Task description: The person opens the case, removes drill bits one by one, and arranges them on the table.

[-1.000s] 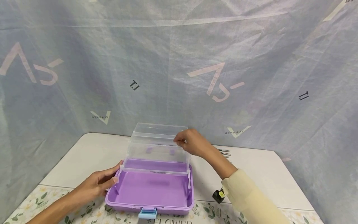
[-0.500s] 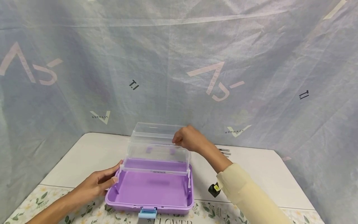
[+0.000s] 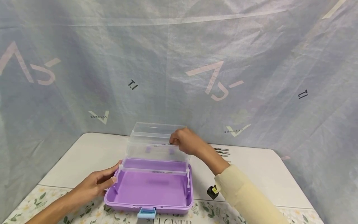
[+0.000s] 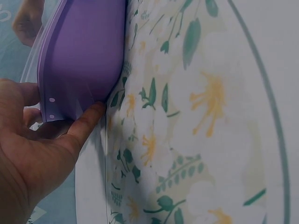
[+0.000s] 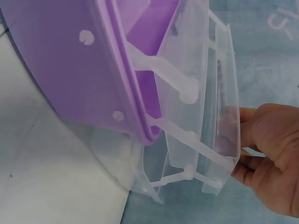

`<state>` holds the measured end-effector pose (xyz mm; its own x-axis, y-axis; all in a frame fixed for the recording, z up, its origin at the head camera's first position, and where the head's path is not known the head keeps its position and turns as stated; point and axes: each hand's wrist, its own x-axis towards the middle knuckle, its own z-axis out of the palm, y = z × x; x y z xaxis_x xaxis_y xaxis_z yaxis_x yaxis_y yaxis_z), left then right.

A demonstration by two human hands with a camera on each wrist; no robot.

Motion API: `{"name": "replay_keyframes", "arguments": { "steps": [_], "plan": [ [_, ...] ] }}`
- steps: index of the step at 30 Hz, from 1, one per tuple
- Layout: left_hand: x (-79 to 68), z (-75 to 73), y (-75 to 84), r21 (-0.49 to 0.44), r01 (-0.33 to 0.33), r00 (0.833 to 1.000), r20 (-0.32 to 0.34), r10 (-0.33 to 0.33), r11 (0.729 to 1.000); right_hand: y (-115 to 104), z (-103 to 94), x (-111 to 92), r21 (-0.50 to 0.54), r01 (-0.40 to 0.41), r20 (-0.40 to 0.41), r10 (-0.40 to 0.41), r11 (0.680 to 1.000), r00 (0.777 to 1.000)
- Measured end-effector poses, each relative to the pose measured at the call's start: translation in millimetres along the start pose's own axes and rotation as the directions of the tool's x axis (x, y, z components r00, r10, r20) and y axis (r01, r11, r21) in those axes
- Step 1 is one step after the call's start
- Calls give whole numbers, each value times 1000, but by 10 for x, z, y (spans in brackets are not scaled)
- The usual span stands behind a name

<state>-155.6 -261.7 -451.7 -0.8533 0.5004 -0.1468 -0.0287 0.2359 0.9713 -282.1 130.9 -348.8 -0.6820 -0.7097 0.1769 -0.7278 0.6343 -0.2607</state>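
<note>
A purple box (image 3: 152, 191) with a blue latch (image 3: 146, 213) stands raised open, its clear plastic trays (image 3: 151, 129) tiered behind. My left hand (image 3: 96, 182) grips its left end, thumb at the rim and fingers below, as the left wrist view (image 4: 42, 154) shows. My right hand (image 3: 185, 141) is at the right end of the upper tray and pinches a thin metal drill bit (image 3: 162, 145). In the right wrist view, fingers reach inside the tray wall, and the spiral drill bit (image 5: 220, 70) shows through the plastic. Another thin dark piece (image 3: 158, 172) shows at the lower tray's front edge.
Several drill bits (image 3: 222, 152) lie on the white table (image 3: 251, 174) behind my right forearm. A black and yellow tape measure (image 3: 212, 192) sits right of the box, close to my sleeve. A flowered mat (image 3: 46, 203) covers the front edge; a grey cloth (image 3: 167, 62) hangs behind.
My right hand has shifted slightly left along the upper tray, and the drill bit now shows left of its fingers. My left hand and the box stay about the same.
</note>
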Motion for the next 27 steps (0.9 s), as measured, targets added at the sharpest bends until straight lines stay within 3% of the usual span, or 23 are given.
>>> {"name": "replay_keyframes", "arguments": {
  "steps": [9,27],
  "plan": [
    [-1,-9,-2,-13,-10,1000,10,11,1000,-46,17,-70,16,-58,-110,59,998,992],
    [-3,-2,-6,-2,5,1000,-6,-5,1000,153,-72,-374,68,-105,-210,117,992,971]
  ]
}}
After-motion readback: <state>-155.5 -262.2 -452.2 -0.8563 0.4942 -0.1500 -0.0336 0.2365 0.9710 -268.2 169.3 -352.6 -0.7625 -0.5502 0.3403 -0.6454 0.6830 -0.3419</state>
